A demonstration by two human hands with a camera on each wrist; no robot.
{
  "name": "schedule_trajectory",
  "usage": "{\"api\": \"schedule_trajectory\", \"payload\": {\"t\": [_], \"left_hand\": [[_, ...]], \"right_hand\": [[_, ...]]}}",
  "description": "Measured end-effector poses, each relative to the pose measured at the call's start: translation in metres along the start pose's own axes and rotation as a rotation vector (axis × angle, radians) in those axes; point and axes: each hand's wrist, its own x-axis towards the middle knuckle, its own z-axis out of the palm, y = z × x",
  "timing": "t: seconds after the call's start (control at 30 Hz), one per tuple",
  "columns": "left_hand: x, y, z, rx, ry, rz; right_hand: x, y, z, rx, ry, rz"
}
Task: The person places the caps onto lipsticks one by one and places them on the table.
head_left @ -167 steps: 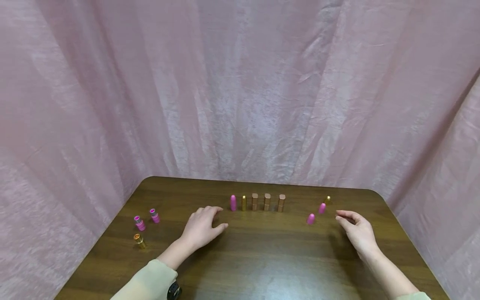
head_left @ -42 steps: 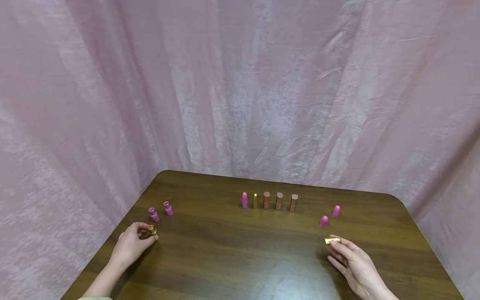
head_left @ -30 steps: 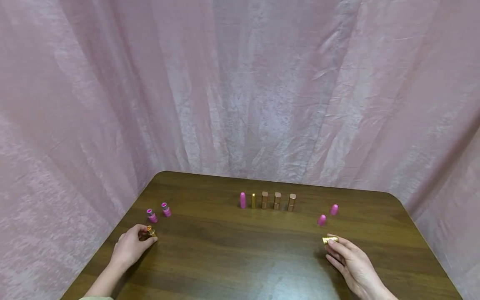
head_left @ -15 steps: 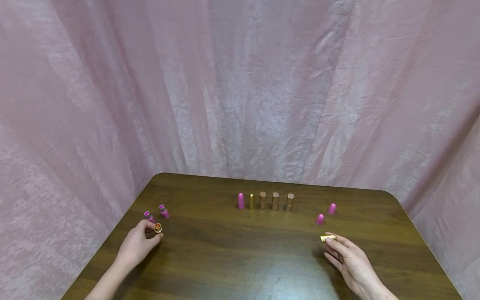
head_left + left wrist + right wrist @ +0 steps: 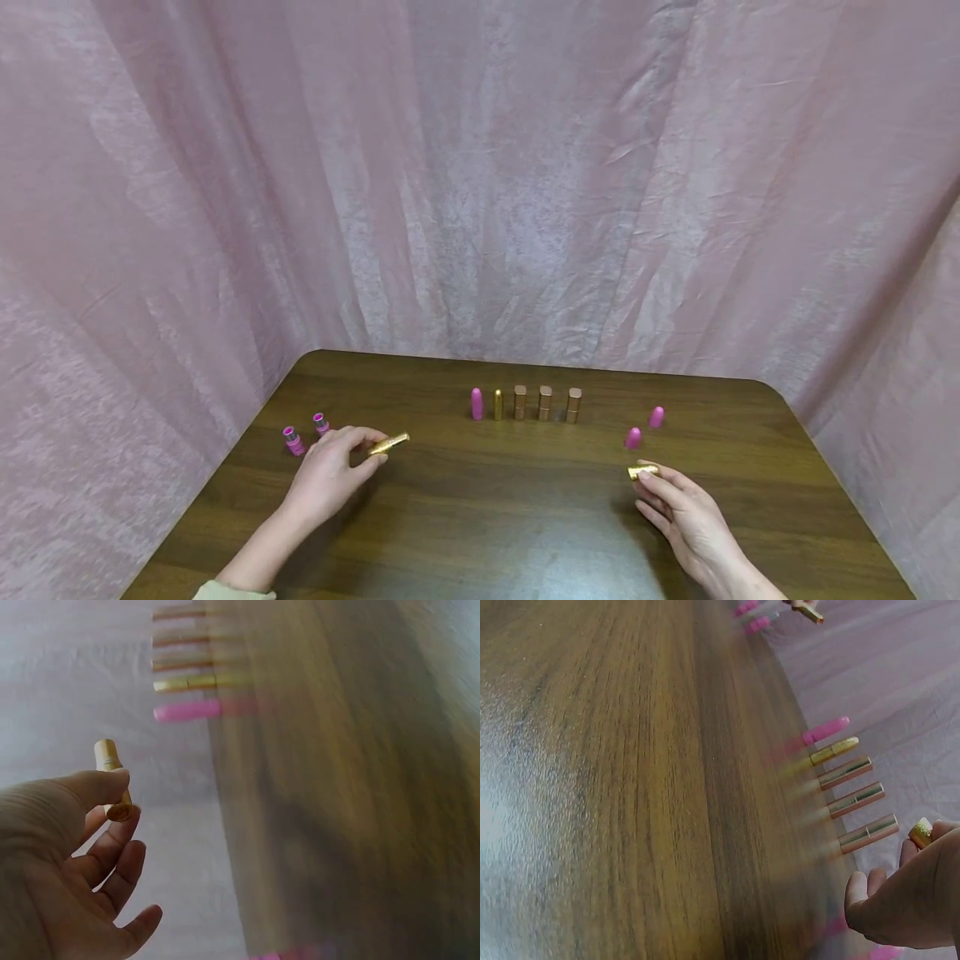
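My left hand (image 5: 326, 475) pinches an uncapped gold lipstick tube (image 5: 390, 444) between thumb and fingers, raised over the left part of the table and tilted, its end pointing right. In the left wrist view the thumb lies across the tube (image 5: 109, 756) while the other fingers stay loosely bent below. To the right, my right hand (image 5: 688, 518) pinches a gold lipstick cap (image 5: 642, 472) on its side, its end turned left toward the tube. Part of the cap (image 5: 921, 833) is hidden by the hand in the right wrist view. A wide gap separates tube and cap.
Two uncapped pink lipstick tubes (image 5: 293, 442) stand at the left, one partly behind my left hand. Two pink caps (image 5: 633, 437) stand beyond my right hand. A row at the back has a pink lipstick (image 5: 477, 404), a gold lipstick (image 5: 498, 405) and three copper lipsticks (image 5: 545, 403).
My right hand picked up the gold cap from the table. My left hand took hold of the gold tube at the left, lifted it, and has moved right with it, tipping it over.
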Motion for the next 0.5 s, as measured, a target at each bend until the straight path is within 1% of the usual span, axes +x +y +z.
{"api": "schedule_trajectory", "payload": {"t": [0.13, 0.23, 0.37, 0.5], "left_hand": [[0.009, 0.018, 0.006, 0.003, -0.011, 0.044], [0.017, 0.034, 0.01, -0.014, -0.017, 0.073], [0.026, 0.057, 0.015, -0.054, -0.043, 0.106], [0.035, 0.08, 0.024, -0.055, -0.06, 0.157]], "right_hand": [[0.0, -0.001, 0.003, 0.011, 0.005, -0.005], [0.001, -0.003, 0.007, 0.013, 0.007, 0.0], [0.003, -0.005, 0.018, 0.018, 0.009, -0.008], [0.004, -0.005, 0.031, 0.031, 0.003, -0.02]]}}
